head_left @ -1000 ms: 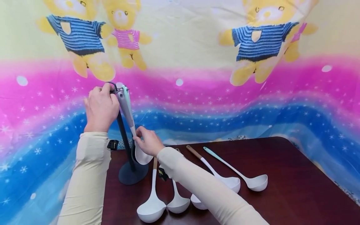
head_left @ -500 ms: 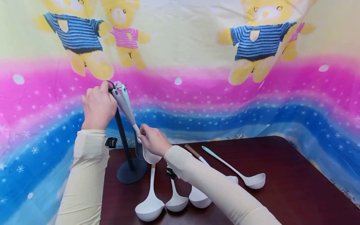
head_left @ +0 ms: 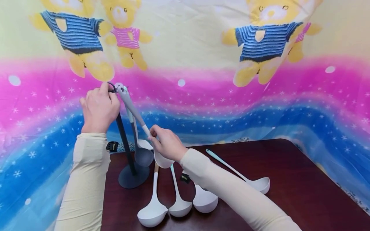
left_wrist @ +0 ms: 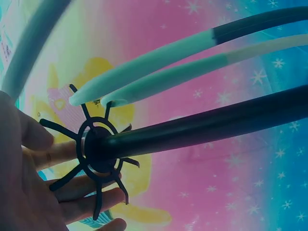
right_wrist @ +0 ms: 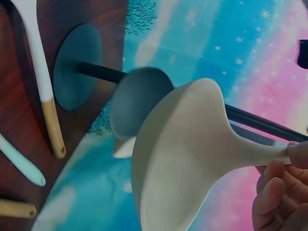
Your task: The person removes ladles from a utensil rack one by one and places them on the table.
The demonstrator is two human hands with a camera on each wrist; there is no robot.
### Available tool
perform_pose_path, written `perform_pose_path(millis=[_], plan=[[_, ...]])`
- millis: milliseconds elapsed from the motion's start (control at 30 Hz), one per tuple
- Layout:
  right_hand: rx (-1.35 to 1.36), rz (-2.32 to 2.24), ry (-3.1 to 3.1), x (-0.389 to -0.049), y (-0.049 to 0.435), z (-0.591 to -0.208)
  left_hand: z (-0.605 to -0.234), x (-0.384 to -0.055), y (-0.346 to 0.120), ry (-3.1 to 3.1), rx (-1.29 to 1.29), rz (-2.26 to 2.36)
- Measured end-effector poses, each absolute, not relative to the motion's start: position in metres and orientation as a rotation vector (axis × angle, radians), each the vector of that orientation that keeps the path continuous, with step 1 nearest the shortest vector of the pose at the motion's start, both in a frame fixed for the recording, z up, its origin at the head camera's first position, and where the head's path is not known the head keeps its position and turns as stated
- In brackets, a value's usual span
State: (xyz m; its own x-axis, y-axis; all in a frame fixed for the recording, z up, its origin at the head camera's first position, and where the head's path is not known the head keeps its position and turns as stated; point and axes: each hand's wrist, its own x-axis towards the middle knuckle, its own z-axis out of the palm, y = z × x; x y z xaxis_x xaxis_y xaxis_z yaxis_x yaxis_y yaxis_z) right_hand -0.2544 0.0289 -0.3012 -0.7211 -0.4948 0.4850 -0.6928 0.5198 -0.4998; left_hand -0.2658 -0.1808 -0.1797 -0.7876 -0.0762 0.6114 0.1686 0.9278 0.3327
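My left hand [head_left: 99, 107] grips the top of a black ladle stand [head_left: 124, 141]; in the left wrist view its fingers reach behind the ring of hooks [left_wrist: 82, 144]. My right hand [head_left: 167, 143] pinches the neck of a white ladle with a grey handle [head_left: 133, 110]. This ladle slants, its handle end up by the hooks and its bowl [right_wrist: 183, 154] swung out to the right. Whether its hole is on a hook I cannot tell. A dark grey ladle [head_left: 144, 157] and a white ladle [head_left: 145, 144] hang from the stand beside it.
Several white ladles lie on the dark wooden table, among them a wood-handled one [head_left: 153, 215], a mint-handled one [head_left: 180, 208] and another mint-handled one [head_left: 260, 185] at the right. The right sleeve [head_left: 225, 192] covers part of them. A bear-print cloth [head_left: 185, 48] hangs behind.
My right hand has moved right, tilting the grey-handled ladle's bowl away from the stand. The dark ladle and the white one behind it have come into view. My left hand stays at the stand's top.
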Motion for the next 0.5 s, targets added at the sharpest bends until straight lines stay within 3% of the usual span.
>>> perform_pose_path(millis=[500], plan=[[0.837, 0.861, -2.557, -0.235, 0.153, -0.294, -0.181, -0.272, -0.182, -2.391, -0.068, -0.559]])
